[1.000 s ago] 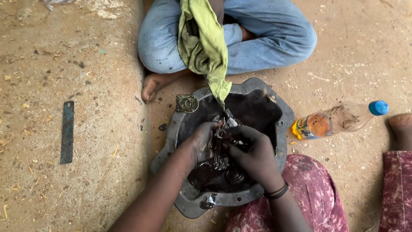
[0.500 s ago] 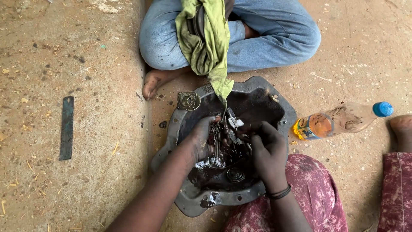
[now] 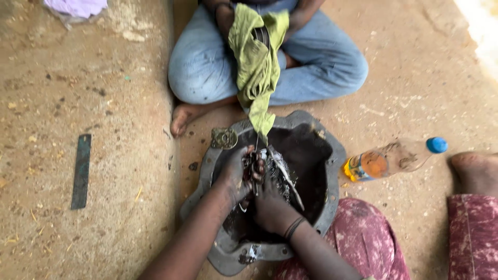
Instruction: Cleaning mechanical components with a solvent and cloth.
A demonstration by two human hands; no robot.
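Bare dirt floor (image 3: 93, 218), sandy, littered with chips.

Seated cross-legged beyond the pan: a second person in blue jeans (image 3: 321, 67), bare foot (image 3: 182, 118) just off the pan's far left rim, green rag (image 3: 255, 62) dangling from their hands down to the pan's far edge.

Centre: dark grey metal pan (image 3: 332, 155), irregular rim, black oily liquid inside. Brass-coloured round fitting (image 3: 224, 138) on the pan's far left rim.

Right of the pan: plastic bottle (image 3: 386, 159) lying on its side, orange liquid at the pan end, blue cap pointing away. Further right, another bare foot (image 3: 474, 171).

Left of the pan, well apart: flat dark metal strip (image 3: 81, 171) on the floor.

Inside the pan: left hand (image 3: 238, 173), grip clenched around a greasy chain (image 3: 255, 166), lifted just above the oil. Right hand (image 3: 270, 207), black band at wrist, touching the same chain lower down; grip there cannot be made out. Slim shiny metal blade (image 3: 286, 173) slanting beside the hands, over the oil.
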